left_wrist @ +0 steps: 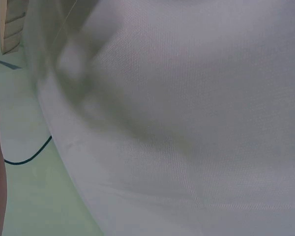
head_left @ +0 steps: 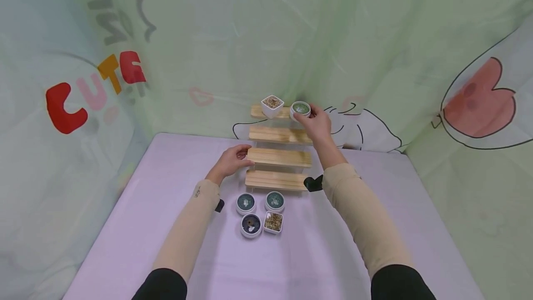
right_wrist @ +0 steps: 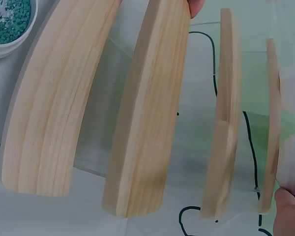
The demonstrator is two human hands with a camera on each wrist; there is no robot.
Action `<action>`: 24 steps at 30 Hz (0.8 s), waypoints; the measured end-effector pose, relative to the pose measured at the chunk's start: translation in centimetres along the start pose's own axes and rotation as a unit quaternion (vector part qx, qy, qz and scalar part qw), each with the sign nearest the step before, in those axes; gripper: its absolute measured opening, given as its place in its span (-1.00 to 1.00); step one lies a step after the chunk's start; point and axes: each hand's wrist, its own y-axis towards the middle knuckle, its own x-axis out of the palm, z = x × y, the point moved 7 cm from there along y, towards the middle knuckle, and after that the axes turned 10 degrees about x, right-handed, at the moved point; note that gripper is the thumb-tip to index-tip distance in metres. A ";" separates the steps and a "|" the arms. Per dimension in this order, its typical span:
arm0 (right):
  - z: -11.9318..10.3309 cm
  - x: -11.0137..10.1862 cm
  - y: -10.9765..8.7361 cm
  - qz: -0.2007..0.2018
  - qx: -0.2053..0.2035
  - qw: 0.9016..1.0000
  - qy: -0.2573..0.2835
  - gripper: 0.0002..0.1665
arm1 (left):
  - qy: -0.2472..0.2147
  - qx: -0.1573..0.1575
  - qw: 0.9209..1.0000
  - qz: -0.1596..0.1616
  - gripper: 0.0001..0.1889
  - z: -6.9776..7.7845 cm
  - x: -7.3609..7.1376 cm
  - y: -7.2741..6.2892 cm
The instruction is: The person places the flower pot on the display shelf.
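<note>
Now the right hand (head_left: 318,126) pinches one round pot (head_left: 300,109) at the top of four boards (head_left: 280,135), one square pot (head_left: 272,106) at nine o'clock; the left hand (head_left: 229,162) grips one; at six, three round pots (head_left: 245,203), one square.

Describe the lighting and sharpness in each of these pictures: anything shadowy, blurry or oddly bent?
Head view: soft, fairly even light, with faint shadows beside the sleeves on the tablecloth; left wrist view: dimmer, a hazy dark patch across the cloth, perhaps shadow; right wrist view: clear wood grain on the nearest shelf board, whose long edges bow, probably lens distortion.
</note>
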 end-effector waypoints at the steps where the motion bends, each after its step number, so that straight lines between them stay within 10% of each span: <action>1: 0.0 0.0 0.1 0.000 0.003 1.000 0.006 -0.17 | -0.001 0.000 1.000 0.000 -0.28 0.0 0.0 0.0; 24: 0.0 0.4 0.9 0.030 -0.004 1.000 0.004 -0.19 | 0.002 -0.007 1.000 -0.001 -0.28 0.0 0.0 -0.1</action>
